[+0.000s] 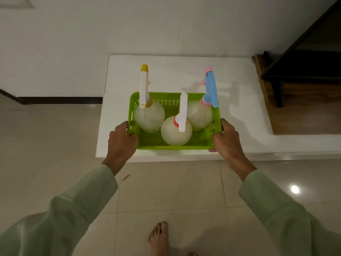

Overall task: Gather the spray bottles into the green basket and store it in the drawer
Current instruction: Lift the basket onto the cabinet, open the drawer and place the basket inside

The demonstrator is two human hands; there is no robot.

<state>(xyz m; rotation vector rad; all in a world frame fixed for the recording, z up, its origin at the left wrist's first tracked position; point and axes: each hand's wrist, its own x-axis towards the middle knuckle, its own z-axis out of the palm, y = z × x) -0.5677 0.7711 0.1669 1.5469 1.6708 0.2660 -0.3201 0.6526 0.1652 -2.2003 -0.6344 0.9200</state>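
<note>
The left hand point(121, 139) and right hand point(226, 140) clamp their fingers on the green basket's point(171, 145) short ends, its long axis across the ledge's point(239, 115) near edge.

Both hands grip the green basket point(156, 143) over a white ledge point(239, 115): left hand point(121, 143) at nine o'clock, right hand point(227, 141) at three. Three spray bottles point(176, 131) stand upright inside.

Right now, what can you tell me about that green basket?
The green basket is a bright, rectangular plastic tub with slotted walls, sitting level over a white ledge. Three translucent spray bottles stand upright inside. The left hand and right hand grip its short ends, fingers curled over the rim.
</note>
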